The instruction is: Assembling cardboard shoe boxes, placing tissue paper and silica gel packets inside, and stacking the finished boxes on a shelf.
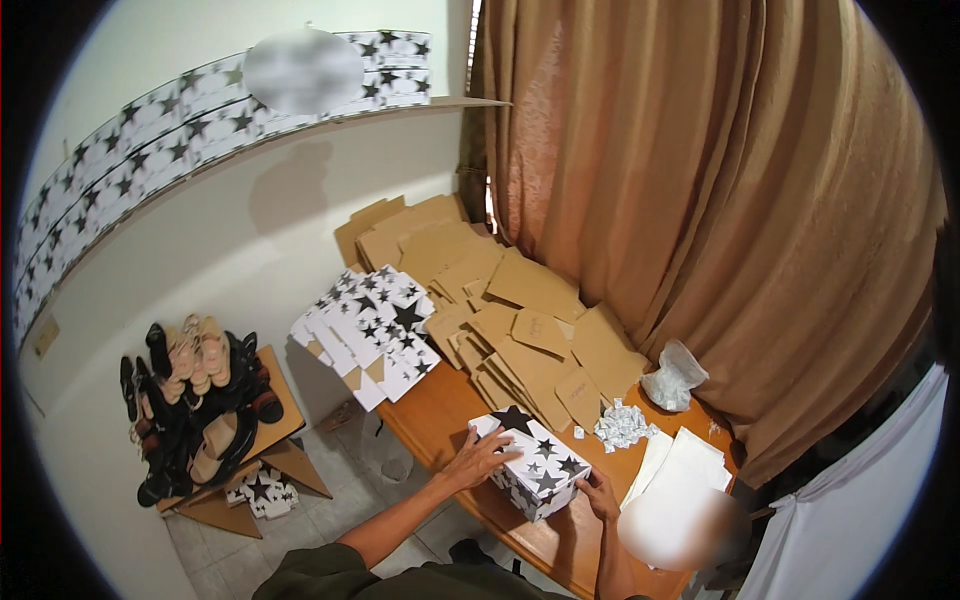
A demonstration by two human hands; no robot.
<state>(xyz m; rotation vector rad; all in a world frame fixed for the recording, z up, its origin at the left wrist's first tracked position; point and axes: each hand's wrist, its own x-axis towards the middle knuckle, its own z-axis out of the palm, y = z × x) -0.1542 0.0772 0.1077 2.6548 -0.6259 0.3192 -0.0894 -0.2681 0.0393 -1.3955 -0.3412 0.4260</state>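
A white shoe box [545, 460] printed with black stars stands closed on the orange-brown wooden table [432, 420], near its front edge. Across its left part lies my left hand [480, 460], fingers spread and stretched out over the lid. My right hand [600, 495] grips the box at its right end, with the fingers bent round the corner. The box's underside is hidden. Just beyond it are a heap of small white packets [625, 427] and flat brown cardboard pieces [540, 380].
Star-printed flat cardboard [385, 325] overhangs the table's left side. White paper sheets [680, 465] and a clear plastic bag [674, 375] lie right. Shoes [195, 400] crowd a low stand at left. A wall shelf [400, 112] carries star-printed boxes; brown curtains [700, 180] hang behind.
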